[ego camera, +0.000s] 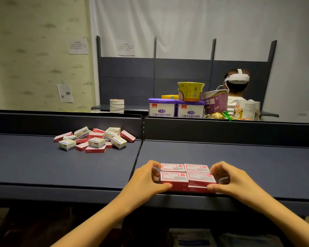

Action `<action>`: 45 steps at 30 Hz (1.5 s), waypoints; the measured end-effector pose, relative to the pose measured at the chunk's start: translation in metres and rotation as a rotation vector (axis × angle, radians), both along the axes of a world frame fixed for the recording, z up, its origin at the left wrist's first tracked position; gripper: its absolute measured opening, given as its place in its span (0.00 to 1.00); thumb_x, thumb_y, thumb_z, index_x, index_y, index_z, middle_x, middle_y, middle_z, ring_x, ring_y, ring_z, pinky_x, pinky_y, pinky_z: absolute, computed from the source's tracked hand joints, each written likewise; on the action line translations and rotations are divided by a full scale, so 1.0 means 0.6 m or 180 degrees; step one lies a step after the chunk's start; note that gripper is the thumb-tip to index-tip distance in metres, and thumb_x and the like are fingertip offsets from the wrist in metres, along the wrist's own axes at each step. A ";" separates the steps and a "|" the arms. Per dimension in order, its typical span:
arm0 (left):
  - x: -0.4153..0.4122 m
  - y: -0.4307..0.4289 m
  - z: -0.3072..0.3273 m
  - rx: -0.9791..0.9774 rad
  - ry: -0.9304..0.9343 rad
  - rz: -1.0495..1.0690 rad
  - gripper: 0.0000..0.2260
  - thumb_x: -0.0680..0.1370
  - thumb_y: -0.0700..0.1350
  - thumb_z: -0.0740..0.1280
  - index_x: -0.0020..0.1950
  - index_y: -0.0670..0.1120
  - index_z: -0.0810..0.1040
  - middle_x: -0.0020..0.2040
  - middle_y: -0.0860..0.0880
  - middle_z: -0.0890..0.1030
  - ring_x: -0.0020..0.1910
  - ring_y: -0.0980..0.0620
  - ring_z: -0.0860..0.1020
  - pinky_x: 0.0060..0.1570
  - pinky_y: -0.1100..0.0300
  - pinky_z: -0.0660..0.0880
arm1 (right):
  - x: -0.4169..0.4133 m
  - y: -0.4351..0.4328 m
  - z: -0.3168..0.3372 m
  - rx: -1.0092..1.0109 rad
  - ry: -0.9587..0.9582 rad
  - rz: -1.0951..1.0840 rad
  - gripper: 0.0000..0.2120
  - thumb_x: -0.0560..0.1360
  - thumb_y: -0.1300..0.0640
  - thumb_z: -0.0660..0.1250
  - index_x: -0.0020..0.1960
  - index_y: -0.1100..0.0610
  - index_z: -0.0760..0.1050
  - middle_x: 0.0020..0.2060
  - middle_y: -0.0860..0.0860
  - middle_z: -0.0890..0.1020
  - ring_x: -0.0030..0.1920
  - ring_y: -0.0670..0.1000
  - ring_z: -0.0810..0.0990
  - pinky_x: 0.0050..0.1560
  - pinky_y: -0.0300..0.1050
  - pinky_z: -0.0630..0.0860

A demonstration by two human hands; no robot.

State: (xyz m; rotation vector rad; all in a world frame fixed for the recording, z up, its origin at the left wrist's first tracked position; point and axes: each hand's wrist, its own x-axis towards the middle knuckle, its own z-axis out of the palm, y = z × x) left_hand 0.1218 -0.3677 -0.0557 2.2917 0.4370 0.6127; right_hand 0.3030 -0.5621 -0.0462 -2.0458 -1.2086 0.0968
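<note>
Evidently the sorting is only partly done: on the left shelf panel (25,166) a loose pile of boxes (95,139), red and white jumbled together, lies well apart from the hands. Nearer the front, the left hand (146,177) curls its fingers round one end of a tidy block of red boxes (185,175), thumb on the front face, and the right hand (227,179) grips the other end likewise. The block sits on the right shelf panel (257,166) near its front edge, four boxes on top, at least one layer beneath. I judge it is being squared up, with many red boxes left to fetch. The print on the boxes and the paper notices (78,46) is too small to read; the white tubs (161,108) behind read 儿童学生配方奶粉, and the purple carton (215,102) shows what looks like 亲蛋.
</note>
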 end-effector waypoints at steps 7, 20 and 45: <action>-0.027 0.061 0.041 0.0085 -0.0215 0.0184 0.27 0.69 0.56 0.73 0.64 0.51 0.69 0.53 0.55 0.75 0.50 0.57 0.76 0.48 0.68 0.73 | -0.018 0.069 0.077 0.0343 -0.0168 0.0178 0.26 0.61 0.40 0.66 0.57 0.47 0.70 0.52 0.44 0.76 0.53 0.45 0.75 0.53 0.39 0.70; -0.161 0.399 0.109 0.0414 -0.0144 0.0619 0.31 0.69 0.54 0.74 0.68 0.50 0.67 0.63 0.52 0.74 0.58 0.55 0.73 0.52 0.62 0.72 | -0.111 0.398 0.158 -0.0181 0.0002 0.0756 0.25 0.71 0.50 0.68 0.66 0.49 0.66 0.64 0.48 0.73 0.59 0.46 0.73 0.59 0.40 0.69; -0.214 0.811 0.024 0.0098 0.0724 0.0757 0.20 0.71 0.47 0.73 0.61 0.45 0.76 0.58 0.47 0.79 0.52 0.53 0.77 0.49 0.66 0.72 | 0.003 0.671 0.073 -0.1242 0.0346 -0.0142 0.28 0.72 0.58 0.70 0.69 0.56 0.63 0.68 0.54 0.69 0.65 0.52 0.70 0.63 0.43 0.69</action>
